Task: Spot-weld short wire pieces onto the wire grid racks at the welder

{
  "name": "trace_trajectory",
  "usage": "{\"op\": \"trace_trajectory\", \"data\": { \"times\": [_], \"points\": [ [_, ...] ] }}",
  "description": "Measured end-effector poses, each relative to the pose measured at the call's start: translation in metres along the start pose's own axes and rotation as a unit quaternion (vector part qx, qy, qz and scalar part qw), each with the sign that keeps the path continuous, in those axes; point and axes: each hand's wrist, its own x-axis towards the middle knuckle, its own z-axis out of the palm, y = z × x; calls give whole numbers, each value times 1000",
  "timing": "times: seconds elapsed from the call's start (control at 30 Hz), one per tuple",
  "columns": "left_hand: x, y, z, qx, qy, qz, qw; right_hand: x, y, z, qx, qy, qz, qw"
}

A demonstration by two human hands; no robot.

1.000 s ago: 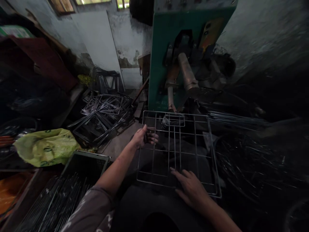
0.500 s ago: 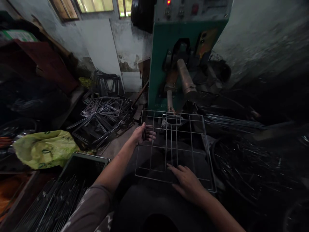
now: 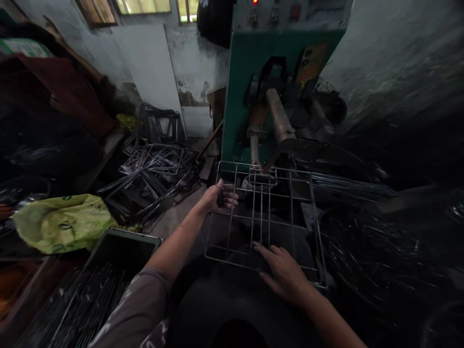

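At machine point(image 3: 241, 53), wire rack point(image 3: 261, 220), looped end point(image 3: 263, 184) forward

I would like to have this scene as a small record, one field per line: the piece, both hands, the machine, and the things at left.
Piece: rectangular wire rack
Left hand: holds the rack's left side
Right hand: fingertips at the rack's near part, fingers loosely extended
Machine: green machine, red light lit
Rack and machine: far edge by the lower metal rod; contact unclear
At left: pile of wire frames, yellow bag
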Motion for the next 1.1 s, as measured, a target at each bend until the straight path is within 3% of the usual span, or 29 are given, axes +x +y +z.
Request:
{"op": "trace_trajectory", "data": {
  "times": [0.33,1.1],
  "points": [
    [20,10,1,4,-11,27,1000,15,21,-8,-4,6,-2,1000],
    [30,15,7,-11,-13,20,1000,18,32,-20,2,8,-4,1000]
  ]
}}
